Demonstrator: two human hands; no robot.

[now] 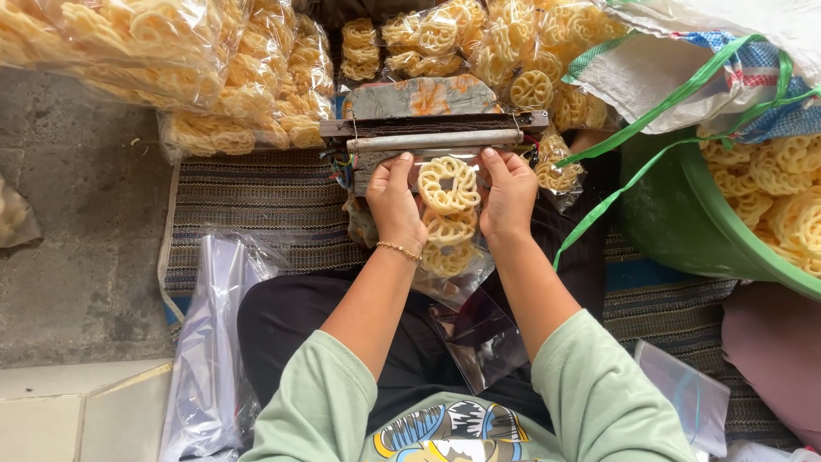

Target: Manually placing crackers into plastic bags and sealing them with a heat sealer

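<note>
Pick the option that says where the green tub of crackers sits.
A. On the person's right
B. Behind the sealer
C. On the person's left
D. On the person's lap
A: the green tub of crackers sits at the right edge of the view, beyond the right hand, which with the left hand holds a bag at the sealer.

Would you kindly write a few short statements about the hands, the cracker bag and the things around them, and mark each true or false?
1. Both hands, left hand and right hand, hold a clear cracker bag at the sealer bar. True.
2. The bucket at right is red. False: it is green.
3. A bracelet sits on the left wrist. True.
4. The sleeves are dark blue. False: they are pale green.
</note>
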